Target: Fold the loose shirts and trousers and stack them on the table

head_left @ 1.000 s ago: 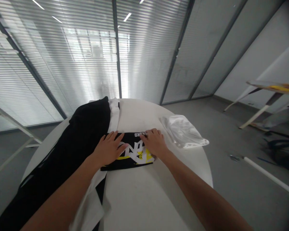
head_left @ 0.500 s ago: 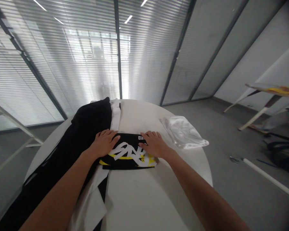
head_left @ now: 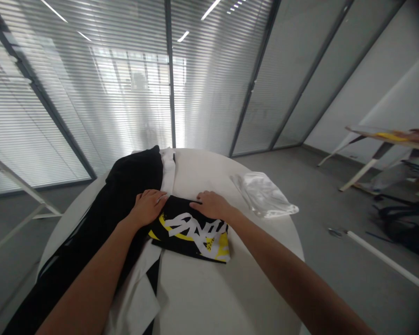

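Note:
A folded black T-shirt (head_left: pixel 181 239) with white lettering and yellow patches lies on the round white table, tilted so its right end is nearer me. My left hand (head_left: pixel 148 208) is closed at its upper left corner, thumb along the edge. My right hand (head_left: pixel 212 204) has its fingers curled over the far edge, with the thumb on the front. Fingertips of both hands are partly hidden. Left of the shirt, and under my left forearm, lies a long black garment (head_left: pixel 125 186) with white cloth (head_left: pixel 168 167) beside it.
A clear plastic bag (head_left: pixel 265 195) lies at the right edge of the round table (head_left: pixel 202 298). A white frame (head_left: pixel 24 195) stands left. On the right are another table (head_left: pixel 377 135), a dark bag (head_left: pixel 401 223) and a white pole (head_left: pixel 387 260) on the floor. Blinds cover the glass partition behind.
The folded T-shirt has turned, its right end coming toward me. My right hand has shifted left along its far edge, and more of the printed lettering shows. My left hand stays near the corner.

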The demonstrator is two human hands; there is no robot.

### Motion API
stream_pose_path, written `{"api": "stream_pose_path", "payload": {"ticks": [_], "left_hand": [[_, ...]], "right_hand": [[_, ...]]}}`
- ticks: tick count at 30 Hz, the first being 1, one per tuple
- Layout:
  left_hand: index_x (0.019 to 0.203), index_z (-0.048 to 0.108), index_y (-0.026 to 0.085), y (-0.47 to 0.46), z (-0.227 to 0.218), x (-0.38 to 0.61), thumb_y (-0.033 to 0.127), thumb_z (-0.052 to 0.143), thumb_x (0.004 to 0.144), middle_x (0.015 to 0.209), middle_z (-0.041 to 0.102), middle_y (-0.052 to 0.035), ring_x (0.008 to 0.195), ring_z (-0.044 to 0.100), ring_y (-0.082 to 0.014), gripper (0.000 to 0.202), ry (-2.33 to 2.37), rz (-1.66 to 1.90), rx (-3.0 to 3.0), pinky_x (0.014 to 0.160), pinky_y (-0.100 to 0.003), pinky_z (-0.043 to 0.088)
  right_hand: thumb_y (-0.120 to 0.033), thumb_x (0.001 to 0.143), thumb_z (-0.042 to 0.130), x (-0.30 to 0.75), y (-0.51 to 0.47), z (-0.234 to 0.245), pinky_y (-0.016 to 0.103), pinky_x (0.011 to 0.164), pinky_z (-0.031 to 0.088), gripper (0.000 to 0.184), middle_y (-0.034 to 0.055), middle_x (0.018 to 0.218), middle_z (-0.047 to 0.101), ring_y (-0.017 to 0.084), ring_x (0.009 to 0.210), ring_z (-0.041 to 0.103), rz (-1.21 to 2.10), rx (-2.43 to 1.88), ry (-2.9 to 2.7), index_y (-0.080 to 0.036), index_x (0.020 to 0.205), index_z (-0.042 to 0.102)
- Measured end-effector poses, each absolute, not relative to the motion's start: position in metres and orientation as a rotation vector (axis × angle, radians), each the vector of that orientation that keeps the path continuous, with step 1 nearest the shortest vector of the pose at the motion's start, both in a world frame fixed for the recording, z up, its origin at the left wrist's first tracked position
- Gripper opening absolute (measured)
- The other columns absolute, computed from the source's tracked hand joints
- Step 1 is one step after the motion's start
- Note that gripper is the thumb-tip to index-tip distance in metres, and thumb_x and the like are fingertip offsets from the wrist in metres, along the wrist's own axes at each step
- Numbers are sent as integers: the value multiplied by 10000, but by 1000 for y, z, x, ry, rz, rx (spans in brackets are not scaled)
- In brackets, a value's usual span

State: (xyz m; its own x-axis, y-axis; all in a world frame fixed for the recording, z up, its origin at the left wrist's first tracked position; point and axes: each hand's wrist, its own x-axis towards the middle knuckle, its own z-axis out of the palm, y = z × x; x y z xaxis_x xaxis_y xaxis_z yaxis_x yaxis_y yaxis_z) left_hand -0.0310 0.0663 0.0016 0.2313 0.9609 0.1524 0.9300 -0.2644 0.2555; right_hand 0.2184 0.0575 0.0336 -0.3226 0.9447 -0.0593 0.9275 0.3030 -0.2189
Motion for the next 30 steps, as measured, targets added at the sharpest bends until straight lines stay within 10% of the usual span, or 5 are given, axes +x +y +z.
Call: {"api": "stream_pose_path", "payload": {"ticks": [8,21,30], "left_hand": [[1337,499,280,66,3,-43,440,329,922,1339,519,-92,1256,410,-289,476,2110,494,2355,1014,-501,311],[1344,498,266,68,-7,-45,433,338,909,1382,455,-122,1268,394,-307,492,2158,274,2340,1023,-515,286],[1344,498,257,71,-11,-46,430,338,902,1374,461,-130,1272,396,-309,501,2163,280,2358,1028,-524,285]], "right_hand": [[-371,912,562,211,52,47,413,846,516,347,72,1193,577,228,1012,592,595,-1661,-2426,-160,1187,568],[-561,880,464,318,21,102,267,556,469,356,-1,727,639,170,649,603,475,-1483,-1848,-222,880,572],[-632,862,428,444,71,122,428,657,518,585,214,985,693,283,751,686,589,-1674,-1417,-200,1224,585]]}}
